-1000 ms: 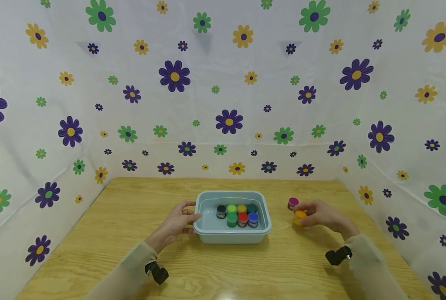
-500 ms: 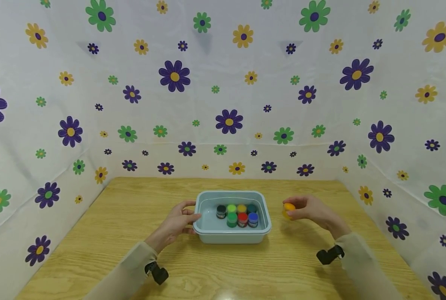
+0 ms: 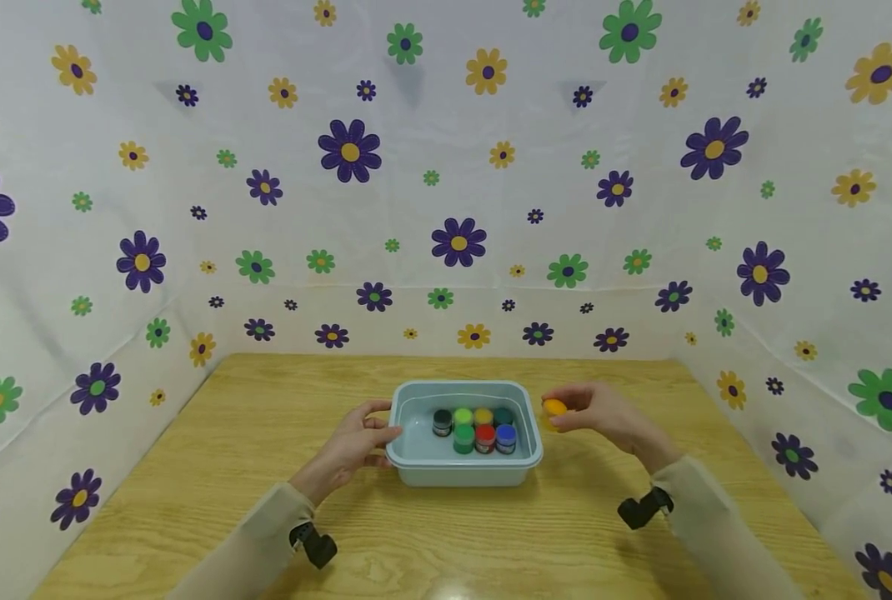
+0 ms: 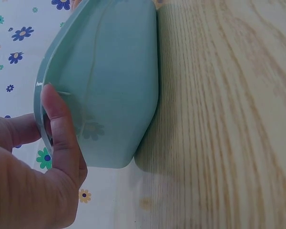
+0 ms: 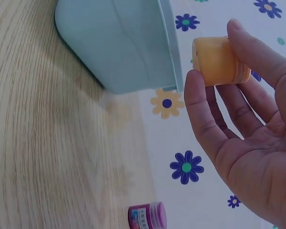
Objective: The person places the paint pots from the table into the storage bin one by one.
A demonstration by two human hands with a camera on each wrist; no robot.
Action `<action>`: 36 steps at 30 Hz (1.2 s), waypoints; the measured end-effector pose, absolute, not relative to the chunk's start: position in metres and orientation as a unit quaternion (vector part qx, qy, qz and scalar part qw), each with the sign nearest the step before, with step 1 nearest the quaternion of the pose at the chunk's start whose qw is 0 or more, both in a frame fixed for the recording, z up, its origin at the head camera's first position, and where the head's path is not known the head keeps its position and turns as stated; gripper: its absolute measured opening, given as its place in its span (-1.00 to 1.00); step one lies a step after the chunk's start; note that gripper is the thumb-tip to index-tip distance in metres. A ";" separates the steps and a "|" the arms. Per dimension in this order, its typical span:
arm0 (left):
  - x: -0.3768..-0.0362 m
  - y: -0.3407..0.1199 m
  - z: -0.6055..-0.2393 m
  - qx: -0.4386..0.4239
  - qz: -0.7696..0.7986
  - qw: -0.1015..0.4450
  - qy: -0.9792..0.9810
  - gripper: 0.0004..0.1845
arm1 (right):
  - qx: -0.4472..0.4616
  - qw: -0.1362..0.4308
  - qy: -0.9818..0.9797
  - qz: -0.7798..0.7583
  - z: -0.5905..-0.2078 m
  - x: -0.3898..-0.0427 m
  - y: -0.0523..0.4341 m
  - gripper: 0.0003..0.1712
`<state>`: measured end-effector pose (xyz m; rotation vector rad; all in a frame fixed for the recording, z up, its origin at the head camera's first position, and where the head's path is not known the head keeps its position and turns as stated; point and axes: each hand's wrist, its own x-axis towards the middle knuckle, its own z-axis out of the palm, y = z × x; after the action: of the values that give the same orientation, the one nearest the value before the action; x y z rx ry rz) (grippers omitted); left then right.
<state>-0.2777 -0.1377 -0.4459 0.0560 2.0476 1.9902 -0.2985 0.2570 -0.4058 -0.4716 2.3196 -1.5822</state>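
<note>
Head view, wooden table (image 3: 266, 433), flower-print walls (image 3: 446, 167)

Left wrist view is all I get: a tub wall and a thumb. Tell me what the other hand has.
Observer: The right hand pinches an orange jar just beside the right rim of the tub, off the table.
Operator: Report what's inside the tub.
Observer: Seven small jars with coloured lids stand upright in two rows.
Operator: List anything loose on the table.
Observer: One magenta jar sits on the wood below the right hand; only the right wrist view shows it.
</note>
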 end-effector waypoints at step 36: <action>-0.279 -0.136 -0.446 0.006 0.695 0.137 0.705 -0.42 | -0.218 0.147 0.806 -0.530 -0.388 -0.293 0.163 -0.58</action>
<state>-0.2789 -0.1361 -0.4461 0.0181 2.0409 2.0124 -0.2930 0.1632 -0.3878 -0.6288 2.3207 -1.5247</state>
